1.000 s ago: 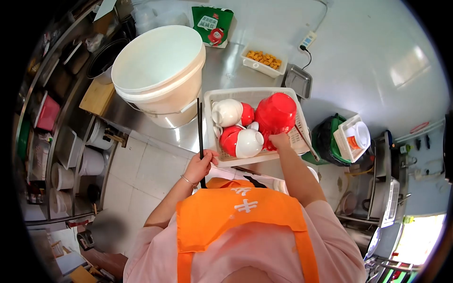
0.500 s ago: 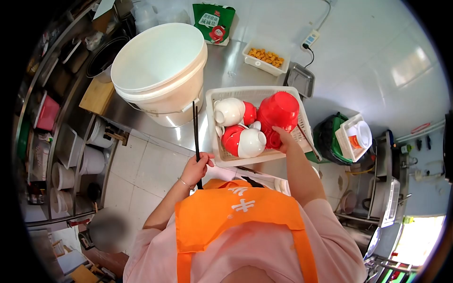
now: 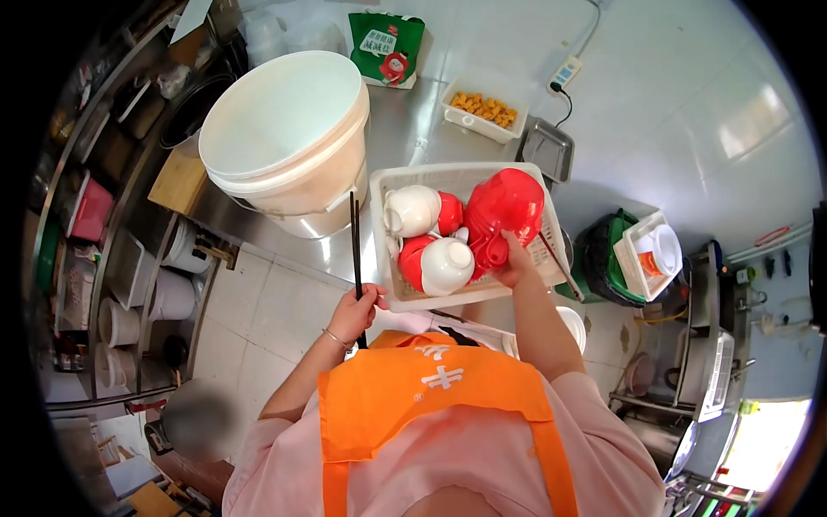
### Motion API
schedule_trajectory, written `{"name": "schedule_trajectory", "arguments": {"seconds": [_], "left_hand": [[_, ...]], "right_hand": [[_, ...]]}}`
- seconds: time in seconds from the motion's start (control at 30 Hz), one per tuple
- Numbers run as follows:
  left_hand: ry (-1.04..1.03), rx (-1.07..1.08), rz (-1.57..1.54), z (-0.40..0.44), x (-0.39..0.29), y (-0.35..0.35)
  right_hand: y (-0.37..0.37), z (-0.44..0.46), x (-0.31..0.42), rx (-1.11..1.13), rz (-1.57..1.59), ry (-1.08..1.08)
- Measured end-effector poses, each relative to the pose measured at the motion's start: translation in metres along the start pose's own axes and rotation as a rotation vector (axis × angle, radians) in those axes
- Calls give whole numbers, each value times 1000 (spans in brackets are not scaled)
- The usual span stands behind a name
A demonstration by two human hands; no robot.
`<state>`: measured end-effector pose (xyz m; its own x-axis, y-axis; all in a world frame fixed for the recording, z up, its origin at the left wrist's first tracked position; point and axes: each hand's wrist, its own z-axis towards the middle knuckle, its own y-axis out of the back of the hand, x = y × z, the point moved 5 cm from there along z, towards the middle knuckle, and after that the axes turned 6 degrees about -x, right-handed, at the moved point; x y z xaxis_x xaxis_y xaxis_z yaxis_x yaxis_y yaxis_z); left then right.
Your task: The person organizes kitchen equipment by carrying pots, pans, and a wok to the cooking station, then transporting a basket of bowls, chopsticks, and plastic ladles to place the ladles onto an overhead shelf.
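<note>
My left hand is closed round a pair of long black chopsticks that point up and away from me, beside the near left corner of a white plastic basket. In the basket lie white-and-red cups on their sides and a large red bowl-like vessel with smaller red cups against it. My right hand reaches over the basket's near right side, fingers curled at the small red cups; its fingertips are partly hidden.
A big white bucket stands left of the basket on the steel counter. Behind are a tub of orange-brown pieces, a metal tray and a green bag. A thin brown stick crosses the basket's right rim. Loaded shelves line the left.
My right hand has shifted slightly left and down, and the small red cups show more beside it. The left hand keeps the chopsticks. The whole view has shifted slightly.
</note>
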<state>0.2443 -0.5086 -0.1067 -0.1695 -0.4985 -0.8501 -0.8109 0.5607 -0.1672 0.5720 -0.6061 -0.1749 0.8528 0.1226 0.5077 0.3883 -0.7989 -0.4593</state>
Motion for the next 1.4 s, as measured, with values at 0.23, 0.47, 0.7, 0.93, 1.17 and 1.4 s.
{"name": "schedule_trajectory", "arguments": {"seconds": [0.23, 0.47, 0.7, 0.93, 1.17, 1.4], "left_hand": [[-2, -25, 52, -10, -2, -16], [43, -15, 98, -6, 1, -39], [-475, 167, 618, 31, -16, -98], [-502, 185, 906, 38, 1, -121], [-468, 158, 882, 42, 8, -120], [-459, 131, 834, 38, 6, -109]], "right_hand": [[-13, -32, -3, 127, 113, -19], [-1, -14, -11, 37, 201, 16], [5, -9, -13, -35, 110, 33], [16, -29, 16, 22, 108, 128], [27, -25, 20, 58, 62, 99], [33, -15, 5, 144, 162, 93]]}}
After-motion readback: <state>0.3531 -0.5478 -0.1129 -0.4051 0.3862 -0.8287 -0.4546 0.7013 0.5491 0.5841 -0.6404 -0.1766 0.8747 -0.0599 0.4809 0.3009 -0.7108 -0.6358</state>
